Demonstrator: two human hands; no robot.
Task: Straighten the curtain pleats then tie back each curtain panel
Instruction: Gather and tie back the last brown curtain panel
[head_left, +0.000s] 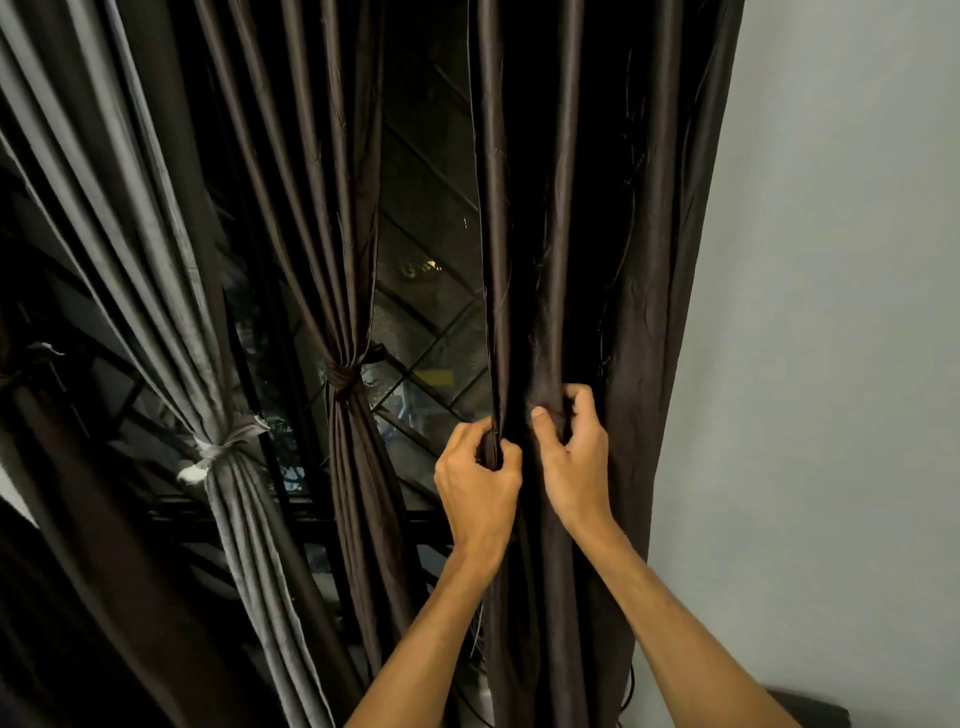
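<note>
Head view: three curtain panels hang in front of a dark window with a diagonal grille. The right panel is dark brown, hangs loose with no tie on it, and sits against the pale wall on its right side. Both hands are on this panel, about mid-height in frame, close together but not touching. The left hand is at the panel's left edge, fingers curled in, pinching that edge fold between fingertips and thumb. The right hand is just right of it, on the next pleat over: fingers curled round the fold from the right, thumb lying across the front of the cloth, so it grips a bunched pleat. The fabric is puckered right above the right hand; higher up the pleats run roughly straight and vertical. Both forearms come up from the bottom edge. The mid panel, same dark brown, is gathered at the waist by a dark tie and flares out below it. Left of that, the grey panel is cinched lower down by a white tie knotted round it. More dark cloth hangs at far left; can't tell whether it's tied. Window shows through the gap between the mid and right panels. There's a dark object in the bottom right corner, can't tell what it is.
</note>
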